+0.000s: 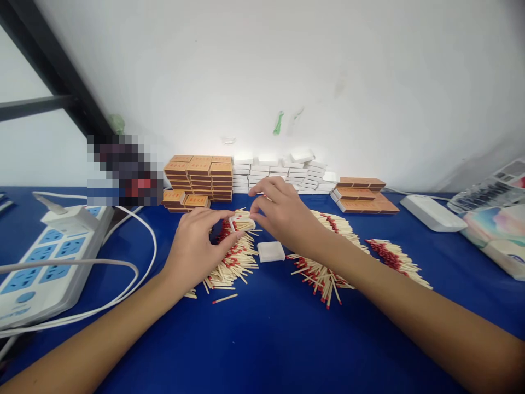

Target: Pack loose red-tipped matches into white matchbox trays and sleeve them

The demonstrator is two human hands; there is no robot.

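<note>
My left hand [197, 243] and my right hand [281, 216] meet over a small white matchbox tray [241, 222] partly filled with red-tipped matches; both pinch it from opposite sides. Under it lies a loose heap of matches [232, 265] on the blue table [262, 339]. An empty white tray [271, 251] sits just right of the heap. More matches [324, 273] lie under my right forearm, and another pile [394, 257] lies further right.
Stacked orange matchbox sleeves [200, 175], white inner trays [279, 172] and more orange boxes [363, 194] line the wall. A power strip [49, 257] with white cables lies at left. A white box [432, 212], a calculator [488, 191] and a tissue pack [500, 232] sit at right.
</note>
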